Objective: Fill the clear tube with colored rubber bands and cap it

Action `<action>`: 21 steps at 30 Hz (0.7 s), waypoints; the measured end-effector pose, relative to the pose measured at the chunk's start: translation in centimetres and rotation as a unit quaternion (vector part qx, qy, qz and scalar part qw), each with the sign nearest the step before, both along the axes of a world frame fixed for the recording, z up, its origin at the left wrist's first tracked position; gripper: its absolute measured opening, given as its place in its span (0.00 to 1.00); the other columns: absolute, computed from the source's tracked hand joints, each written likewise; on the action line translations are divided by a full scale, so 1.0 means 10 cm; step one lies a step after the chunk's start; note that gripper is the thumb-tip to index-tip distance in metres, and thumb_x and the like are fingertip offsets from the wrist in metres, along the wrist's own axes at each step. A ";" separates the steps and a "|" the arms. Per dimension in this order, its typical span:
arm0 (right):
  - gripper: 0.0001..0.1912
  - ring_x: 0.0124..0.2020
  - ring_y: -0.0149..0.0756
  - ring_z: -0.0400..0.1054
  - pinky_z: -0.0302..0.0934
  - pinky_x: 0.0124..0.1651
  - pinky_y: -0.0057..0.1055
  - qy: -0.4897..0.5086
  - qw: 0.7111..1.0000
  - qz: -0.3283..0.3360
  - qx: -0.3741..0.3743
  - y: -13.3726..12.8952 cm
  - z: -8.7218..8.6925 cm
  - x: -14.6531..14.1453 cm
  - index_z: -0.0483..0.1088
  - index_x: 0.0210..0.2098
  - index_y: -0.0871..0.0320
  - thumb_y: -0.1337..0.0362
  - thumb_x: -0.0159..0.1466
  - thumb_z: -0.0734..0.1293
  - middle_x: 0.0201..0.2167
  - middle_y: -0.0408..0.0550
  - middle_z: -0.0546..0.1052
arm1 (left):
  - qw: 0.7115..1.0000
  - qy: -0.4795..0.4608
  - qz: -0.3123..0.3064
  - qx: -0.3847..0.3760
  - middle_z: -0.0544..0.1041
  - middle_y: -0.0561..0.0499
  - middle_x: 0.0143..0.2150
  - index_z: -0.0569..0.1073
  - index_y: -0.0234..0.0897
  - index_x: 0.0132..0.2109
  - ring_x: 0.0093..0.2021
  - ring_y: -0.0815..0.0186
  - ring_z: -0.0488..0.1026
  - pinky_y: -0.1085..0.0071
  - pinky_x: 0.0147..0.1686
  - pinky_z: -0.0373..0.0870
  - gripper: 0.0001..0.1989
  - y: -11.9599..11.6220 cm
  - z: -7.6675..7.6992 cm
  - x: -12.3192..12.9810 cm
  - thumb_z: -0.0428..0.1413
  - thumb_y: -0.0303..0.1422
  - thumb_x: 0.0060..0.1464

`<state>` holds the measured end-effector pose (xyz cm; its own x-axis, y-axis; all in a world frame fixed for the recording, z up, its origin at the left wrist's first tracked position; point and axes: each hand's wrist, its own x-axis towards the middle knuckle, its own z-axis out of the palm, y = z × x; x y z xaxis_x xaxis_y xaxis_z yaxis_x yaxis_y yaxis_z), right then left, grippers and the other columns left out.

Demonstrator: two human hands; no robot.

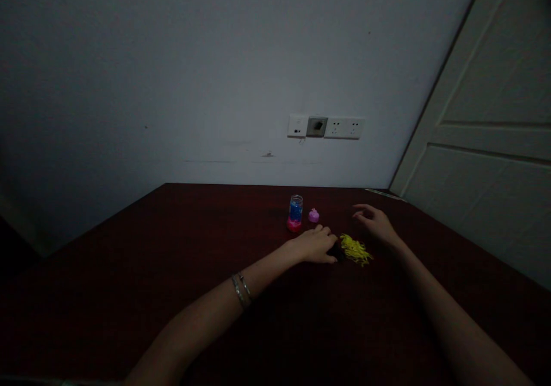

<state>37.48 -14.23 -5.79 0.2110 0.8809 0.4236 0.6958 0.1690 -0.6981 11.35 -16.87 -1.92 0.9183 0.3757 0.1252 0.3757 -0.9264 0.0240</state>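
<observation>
A clear jar (pixel 295 214) with blue contents above pink ones stands upright on the dark red table (pixel 181 231). Just right of it sits a small pink-purple object (pixel 314 215). A loose pile of yellow strands (pixel 355 249) lies farther right. My left hand (pixel 317 244) rests palm down at the pile's left side, fingers spread and bent, with a dark patch under the fingertips that I cannot make out. My right hand (pixel 375 223) is above and right of the pile, fingers partly curled and apart, nothing visible in it.
Behind the table is a pale wall (pixel 215 76) with a row of sockets (pixel 344 128). A panelled door (pixel 486 133) stands at the right. Two bracelets (pixel 241 288) circle my left wrist. A dark shape cuts into the top edge.
</observation>
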 end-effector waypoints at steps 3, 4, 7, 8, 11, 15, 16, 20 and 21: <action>0.19 0.28 0.35 0.69 0.62 0.30 0.29 0.007 1.000 -0.022 -0.016 0.02 -0.12 0.11 0.68 0.43 0.60 0.61 0.53 0.61 0.31 0.49 0.76 | 1.000 -0.012 0.003 0.012 0.69 0.43 0.44 0.68 0.32 0.48 0.45 0.59 0.66 0.66 0.42 0.64 0.17 0.07 -0.09 0.00 0.51 0.36 0.52; 0.19 0.28 0.34 0.69 0.62 0.30 0.28 0.007 0.999 -0.027 -0.020 0.03 -0.16 0.13 0.68 0.43 0.61 0.61 0.52 0.61 0.31 0.49 0.76 | 1.000 -0.021 0.002 0.020 0.70 0.44 0.43 0.69 0.33 0.46 0.44 0.60 0.67 0.66 0.42 0.64 0.15 0.09 -0.12 0.00 0.51 0.34 0.52; 0.19 0.26 0.34 0.69 0.62 0.29 0.28 0.007 0.999 -0.038 -0.021 0.04 -0.23 0.18 0.69 0.41 0.61 0.61 0.51 0.61 0.31 0.49 0.76 | 0.998 -0.047 -0.001 0.029 0.72 0.46 0.40 0.71 0.34 0.44 0.42 0.61 0.68 0.68 0.40 0.65 0.12 0.15 -0.18 -0.01 0.49 0.30 0.53; 0.19 0.26 0.34 0.69 0.62 0.29 0.28 0.008 0.999 -0.041 -0.020 0.03 -0.24 0.18 0.69 0.41 0.61 0.61 0.51 0.61 0.31 0.49 0.76 | 0.998 -0.053 -0.001 0.026 0.72 0.46 0.40 0.72 0.35 0.43 0.42 0.62 0.69 0.69 0.39 0.65 0.12 0.16 -0.19 -0.02 0.48 0.29 0.53; 0.19 0.25 0.33 0.69 0.62 0.27 0.27 0.015 0.999 -0.047 -0.021 0.01 -0.24 0.16 0.70 0.41 0.61 0.61 0.52 0.61 0.31 0.49 0.76 | 0.997 -0.070 0.004 0.008 0.74 0.47 0.40 0.73 0.36 0.42 0.42 0.64 0.70 0.70 0.40 0.65 0.11 0.20 -0.20 -0.03 0.49 0.28 0.53; 0.19 0.24 0.33 0.68 0.61 0.26 0.27 0.014 0.998 -0.054 -0.032 -0.01 -0.21 0.12 0.70 0.41 0.61 0.61 0.52 0.61 0.31 0.50 0.76 | 0.995 -0.098 -0.002 -0.020 0.75 0.49 0.40 0.74 0.36 0.41 0.42 0.65 0.71 0.70 0.44 0.63 0.11 0.22 -0.14 -0.04 0.50 0.27 0.52; 0.19 0.24 0.33 0.68 0.61 0.26 0.27 0.013 0.998 -0.054 -0.032 -0.01 -0.20 0.12 0.70 0.41 0.61 0.61 0.52 0.61 0.31 0.50 0.76 | 0.994 -0.105 -0.006 -0.029 0.76 0.48 0.39 0.74 0.36 0.41 0.42 0.65 0.71 0.70 0.44 0.63 0.11 0.22 -0.12 -0.05 0.51 0.26 0.51; 0.19 0.25 0.33 0.68 0.61 0.27 0.27 0.004 0.998 -0.048 -0.028 -0.02 -0.19 0.13 0.70 0.41 0.61 0.61 0.52 0.60 0.31 0.50 0.76 | 0.988 -0.138 -0.015 -0.067 0.76 0.48 0.39 0.75 0.34 0.40 0.41 0.66 0.71 0.72 0.42 0.64 0.11 0.21 0.00 -0.05 0.51 0.25 0.50; 0.19 0.25 0.33 0.68 0.61 0.27 0.27 -0.001 0.998 -0.050 -0.030 -0.02 -0.19 0.13 0.70 0.41 0.61 0.61 0.52 0.60 0.30 0.50 0.76 | 0.986 -0.148 -0.016 -0.077 0.76 0.48 0.39 0.75 0.34 0.40 0.40 0.66 0.71 0.73 0.41 0.65 0.11 0.20 0.03 -0.06 0.51 0.25 0.50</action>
<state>38.79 -14.38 -7.69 0.2982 0.8796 0.3706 0.7077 0.0568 -0.7042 10.78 -14.85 -1.59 0.8620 0.3819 0.3332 0.3011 -0.9147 0.2694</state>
